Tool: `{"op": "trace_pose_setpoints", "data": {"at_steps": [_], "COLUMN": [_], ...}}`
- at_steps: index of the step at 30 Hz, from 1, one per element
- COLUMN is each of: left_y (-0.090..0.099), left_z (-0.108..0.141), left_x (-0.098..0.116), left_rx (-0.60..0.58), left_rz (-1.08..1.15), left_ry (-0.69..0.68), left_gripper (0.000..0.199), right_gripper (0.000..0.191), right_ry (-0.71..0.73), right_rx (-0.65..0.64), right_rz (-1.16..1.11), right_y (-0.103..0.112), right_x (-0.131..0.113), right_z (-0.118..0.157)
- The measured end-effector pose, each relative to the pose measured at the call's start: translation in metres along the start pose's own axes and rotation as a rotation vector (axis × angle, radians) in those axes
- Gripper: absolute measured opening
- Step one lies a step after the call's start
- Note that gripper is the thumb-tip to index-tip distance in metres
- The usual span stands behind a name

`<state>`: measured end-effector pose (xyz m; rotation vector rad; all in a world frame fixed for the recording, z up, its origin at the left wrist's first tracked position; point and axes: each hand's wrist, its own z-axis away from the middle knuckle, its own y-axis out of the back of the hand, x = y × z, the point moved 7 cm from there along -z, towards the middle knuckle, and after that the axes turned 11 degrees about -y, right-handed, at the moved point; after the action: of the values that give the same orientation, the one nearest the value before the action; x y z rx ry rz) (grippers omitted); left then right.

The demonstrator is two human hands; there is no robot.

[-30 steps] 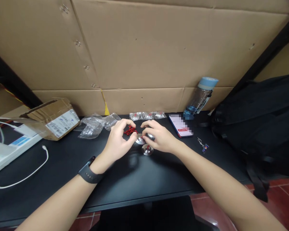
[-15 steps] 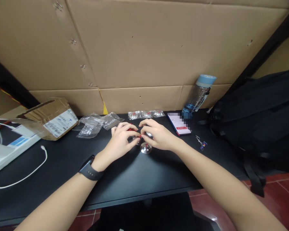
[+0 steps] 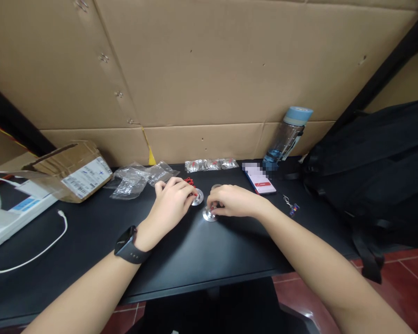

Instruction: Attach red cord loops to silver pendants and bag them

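Observation:
My left hand [image 3: 172,199], with a dark watch on the wrist, is closed in a pinch at the centre of a small shiny finger cymbal [image 3: 198,197] on the table. Red cord [image 3: 189,182] shows just behind its fingers. Nearer to me lies a second finger cymbal [image 3: 209,215]; the thumb and fingers of my right hand [image 3: 228,200] pinch its middle, where a bit of red shows. Another round metal piece [image 3: 216,186] is partly hidden behind my right hand.
Several clear plastic bags [image 3: 132,181] and an opened cardboard box [image 3: 76,169] lie left. Wrapped cymbals [image 3: 212,164] line the back wall. Right are a phone [image 3: 259,178], a keychain [image 3: 292,208], a bottle [image 3: 285,139] and a black backpack [image 3: 376,171]. A white cable [image 3: 43,253] curves at left.
My hands, close together over the cymbals before, have moved apart. The right fingers have come down onto the nearer cymbal, and the left-hand cymbal now shows more fully.

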<state>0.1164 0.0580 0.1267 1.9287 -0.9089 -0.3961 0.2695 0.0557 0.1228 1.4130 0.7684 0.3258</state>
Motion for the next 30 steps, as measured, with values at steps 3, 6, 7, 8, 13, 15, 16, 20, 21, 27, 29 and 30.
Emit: {"op": "trace_pose_setpoints", "data": {"at_steps": [3,6,7,8,13,15,16,20,21,27,29,30], "left_y": [0.003,0.006,0.007,0.008,0.015,0.020,0.023,0.032,0.033,0.014,0.008,0.006], "left_z": [0.000,-0.001,-0.001,-0.002,-0.004,-0.005,-0.005,-0.005,-0.005,-0.001,0.001,0.002], "left_x": [0.001,0.002,0.003,0.003,0.006,0.008,0.008,0.009,0.009,0.002,-0.005,-0.008], "left_rx": [0.016,0.030,0.033,0.036,0.072,0.101,0.117,0.183,0.190,0.030,-0.004,-0.011], "left_rz": [-0.010,-0.011,-0.013,-0.017,-0.057,-0.067,-0.068,-0.056,-0.054,-0.086,-0.099,-0.100], "left_ry": [0.012,0.014,0.014,0.013,0.002,0.010,0.019,0.063,0.069,0.009,0.018,0.025], "left_gripper": [0.010,0.012,0.012,0.013,0.014,0.014,0.014,0.013,0.013,0.009,0.009,0.010], "right_gripper": [0.004,0.005,0.005,0.006,0.009,0.011,0.011,0.008,0.008,0.010,0.010,0.010], "right_ry": [0.008,0.014,0.016,0.019,-0.001,-0.022,-0.035,-0.085,-0.090,-0.067,-0.070,-0.073], "right_rx": [0.015,0.019,0.020,0.020,0.031,0.036,0.041,0.081,0.098,0.475,0.637,0.691], "right_rz": [0.035,0.041,0.039,0.036,0.047,0.082,0.102,0.142,0.134,-0.057,-0.116,-0.137], "right_y": [-0.005,-0.008,-0.008,-0.008,-0.006,-0.005,-0.005,-0.001,0.001,0.047,0.067,0.075], "right_x": [0.001,0.001,0.001,0.001,-0.003,-0.004,-0.004,0.001,0.003,0.009,0.013,0.014], "right_z": [-0.002,-0.003,-0.003,-0.003,-0.003,-0.002,-0.002,-0.001,-0.001,0.008,0.017,0.020]}}
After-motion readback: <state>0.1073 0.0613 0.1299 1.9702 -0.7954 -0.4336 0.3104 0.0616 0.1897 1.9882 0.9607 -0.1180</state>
